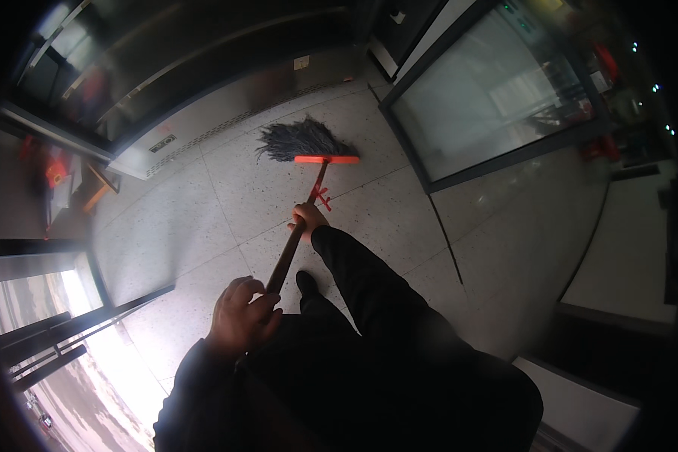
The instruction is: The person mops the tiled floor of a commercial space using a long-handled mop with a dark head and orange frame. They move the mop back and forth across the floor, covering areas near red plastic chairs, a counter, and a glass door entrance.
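Note:
My right hand (309, 220) grips the brown handle (286, 257) of a string mop partway down its length. At the handle's upper end, my left hand (244, 316) curls loosely around it, the palm side partly hidden. Below my right hand, a red ribbon (321, 195) is tied on the handle. The mop's orange-red crossbar (327, 160) lies low over the floor, and its dark grey strands (304, 140) fan out to the far left on the speckled tile floor (260, 198).
A glass-fronted cabinet (231, 101) with a vented base runs along the far side. To the right stands a framed glass door (486, 96). A dark-framed glass door (45, 305) lets bright light in at left. My shoe (305, 282) is just below the handle.

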Demonstrator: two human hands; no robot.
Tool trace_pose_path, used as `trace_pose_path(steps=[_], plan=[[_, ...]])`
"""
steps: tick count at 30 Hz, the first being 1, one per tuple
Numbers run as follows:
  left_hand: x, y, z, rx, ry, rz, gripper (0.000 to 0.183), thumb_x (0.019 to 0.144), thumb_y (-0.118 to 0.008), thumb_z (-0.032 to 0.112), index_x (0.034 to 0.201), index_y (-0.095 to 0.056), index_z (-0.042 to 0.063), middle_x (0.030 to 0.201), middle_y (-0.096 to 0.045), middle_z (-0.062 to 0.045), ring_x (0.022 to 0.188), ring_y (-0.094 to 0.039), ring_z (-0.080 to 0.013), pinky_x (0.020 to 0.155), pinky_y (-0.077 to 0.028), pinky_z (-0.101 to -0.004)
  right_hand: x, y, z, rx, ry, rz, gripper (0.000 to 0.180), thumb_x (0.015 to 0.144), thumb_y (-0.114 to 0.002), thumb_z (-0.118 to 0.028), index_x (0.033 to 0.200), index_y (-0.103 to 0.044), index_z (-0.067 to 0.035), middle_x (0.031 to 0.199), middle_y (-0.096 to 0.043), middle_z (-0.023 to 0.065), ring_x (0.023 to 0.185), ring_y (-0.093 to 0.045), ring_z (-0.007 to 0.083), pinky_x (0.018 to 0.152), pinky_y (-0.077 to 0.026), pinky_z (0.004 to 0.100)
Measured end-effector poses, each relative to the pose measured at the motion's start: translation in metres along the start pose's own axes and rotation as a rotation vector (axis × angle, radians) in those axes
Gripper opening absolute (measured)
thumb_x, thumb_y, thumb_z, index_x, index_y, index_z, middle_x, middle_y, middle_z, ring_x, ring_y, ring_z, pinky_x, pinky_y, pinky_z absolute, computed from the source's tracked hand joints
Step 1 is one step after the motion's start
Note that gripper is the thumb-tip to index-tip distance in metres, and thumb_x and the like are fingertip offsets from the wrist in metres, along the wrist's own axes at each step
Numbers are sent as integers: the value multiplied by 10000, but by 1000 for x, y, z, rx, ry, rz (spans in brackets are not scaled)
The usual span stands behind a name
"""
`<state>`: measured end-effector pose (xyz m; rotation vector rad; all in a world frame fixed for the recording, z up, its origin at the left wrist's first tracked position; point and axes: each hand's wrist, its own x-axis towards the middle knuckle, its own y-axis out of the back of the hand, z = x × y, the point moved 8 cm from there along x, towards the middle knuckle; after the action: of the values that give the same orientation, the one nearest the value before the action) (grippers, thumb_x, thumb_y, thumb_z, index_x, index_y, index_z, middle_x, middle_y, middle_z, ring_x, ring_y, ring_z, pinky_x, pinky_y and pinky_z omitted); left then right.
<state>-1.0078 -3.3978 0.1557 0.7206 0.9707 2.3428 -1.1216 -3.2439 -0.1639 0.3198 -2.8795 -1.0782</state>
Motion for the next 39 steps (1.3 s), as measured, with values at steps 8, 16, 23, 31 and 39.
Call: trace_pose_path(steps=[8, 16, 23, 31, 39], plan=[[-70, -16, -28, -745, 162, 174, 50, 772, -514, -25, 761, -559, -7, 781, -597, -151, 761, -599, -291, 714, -477, -362, -84, -54, -10, 68, -343, 74, 334, 664, -829, -168, 772, -532, -62, 748, -578, 109, 732, -589, 265, 635, -480, 377], [-221, 34, -11, -792, 308, 197, 100, 701, -453, -45, 676, -547, -22, 706, -575, -158, 680, -578, -298, 668, -466, -358, -154, -171, -101, 9, -33, -245, 292, 728, -779, -290, 746, -574, -82, 766, -619, 110, 797, -601, 304, 713, -467, 399], [-397, 144, 22, -605, 859, 480, 222, 787, -510, 121, 601, -527, 1, 619, -543, -110, 504, -502, -185, 452, -354, -275, -236, -334, -271, 286, 142, -517, 167, 729, -718, -232, 760, -602, -116, 803, -650, 103, 840, -617, 339, 750, -478, 438], [-393, 187, 129, -155, 429, 441, 272, 822, -534, 222, 617, -493, 47, 514, -479, -70, 425, -474, -218, 430, -369, -308, -331, -398, -454, 336, 794, -1135, 210, 760, -691, -279, 721, -604, -92, 755, -633, 126, 776, -629, 330, 674, -474, 423], [-327, 153, 183, -84, 174, 123, 108, 738, -572, 145, 703, -551, 45, 715, -591, -119, 656, -582, -291, 591, -467, -360, -312, -349, -436, 237, 805, -949, 153, 724, -660, -233, 697, -578, -107, 723, -615, 107, 759, -623, 330, 673, -483, 441]])
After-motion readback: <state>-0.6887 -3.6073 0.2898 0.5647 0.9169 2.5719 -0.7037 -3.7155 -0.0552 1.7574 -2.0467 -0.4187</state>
